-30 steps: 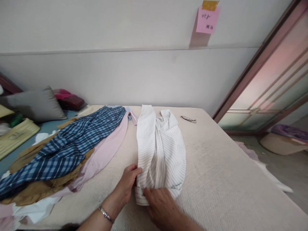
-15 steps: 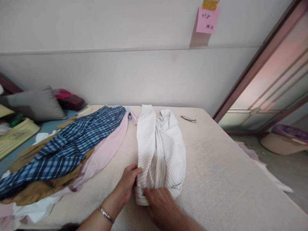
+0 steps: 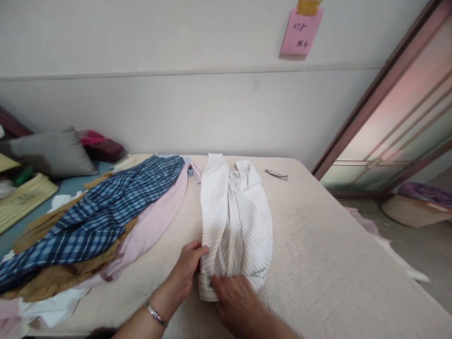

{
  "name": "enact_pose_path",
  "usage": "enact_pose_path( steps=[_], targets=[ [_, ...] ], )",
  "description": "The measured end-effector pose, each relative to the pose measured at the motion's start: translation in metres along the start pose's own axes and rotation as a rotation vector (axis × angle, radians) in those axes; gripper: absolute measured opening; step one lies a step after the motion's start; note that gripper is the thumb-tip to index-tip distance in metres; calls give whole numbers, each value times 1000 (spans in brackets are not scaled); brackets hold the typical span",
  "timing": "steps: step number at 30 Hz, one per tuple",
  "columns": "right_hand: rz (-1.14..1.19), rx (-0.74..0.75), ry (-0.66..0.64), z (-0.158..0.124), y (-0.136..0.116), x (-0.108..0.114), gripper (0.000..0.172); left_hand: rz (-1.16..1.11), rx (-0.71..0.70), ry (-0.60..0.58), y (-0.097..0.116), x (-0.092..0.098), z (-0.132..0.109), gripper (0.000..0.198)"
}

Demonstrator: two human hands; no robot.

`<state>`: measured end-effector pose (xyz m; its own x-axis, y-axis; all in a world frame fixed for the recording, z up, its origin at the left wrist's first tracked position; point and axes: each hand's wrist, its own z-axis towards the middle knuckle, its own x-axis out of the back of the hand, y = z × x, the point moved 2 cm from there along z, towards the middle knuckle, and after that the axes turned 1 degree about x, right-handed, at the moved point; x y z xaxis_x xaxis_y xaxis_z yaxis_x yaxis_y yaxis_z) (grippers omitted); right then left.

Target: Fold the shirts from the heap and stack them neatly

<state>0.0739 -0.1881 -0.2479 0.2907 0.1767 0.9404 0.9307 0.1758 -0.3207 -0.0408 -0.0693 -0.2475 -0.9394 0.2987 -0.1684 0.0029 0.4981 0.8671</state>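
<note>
A white garment with thin dark stripes, apparently a shirt [image 3: 243, 216], lies partly folded on the pale padded bed-like surface [image 3: 318, 263]. My left hand [image 3: 189, 266] pinches its left edge, thumb on top and fingers mostly hidden beneath. At the near end, my right hand [image 3: 235, 294] grips the cloth close to the lower left corner, its fingertips partly hidden in the fabric. A silver bracelet [image 3: 156, 314] circles my left wrist.
To the left lie a blue plaid shirt [image 3: 116, 207], brown cloth [image 3: 52, 282] and a pink striped garment [image 3: 158, 221]. A grey pillow [image 3: 56, 153] sits farther back. Eyeglasses [image 3: 276, 174] rest near the wall. Right of the surface stands a tub [image 3: 406, 211] on the floor.
Both hands and the striped shirt stay in place. The pink note on the wall has swung down flatter against it.
</note>
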Motion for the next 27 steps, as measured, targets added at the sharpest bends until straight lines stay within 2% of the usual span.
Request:
enact_pose_path(
  steps=[8,12,20,27],
  targets=[
    [5,-5,1,0,0,1,26,4,13,6,3,-1,-1,27],
    [7,3,22,1,1,-3,32,-1,23,14,5,-2,-2,29],
    [8,-11,-37,0,-1,5,31,-20,26,13,3,-1,-2,28],
    [8,-16,-33,1,-1,4,27,-27,12,2,2,-1,-1,27]
  ],
)
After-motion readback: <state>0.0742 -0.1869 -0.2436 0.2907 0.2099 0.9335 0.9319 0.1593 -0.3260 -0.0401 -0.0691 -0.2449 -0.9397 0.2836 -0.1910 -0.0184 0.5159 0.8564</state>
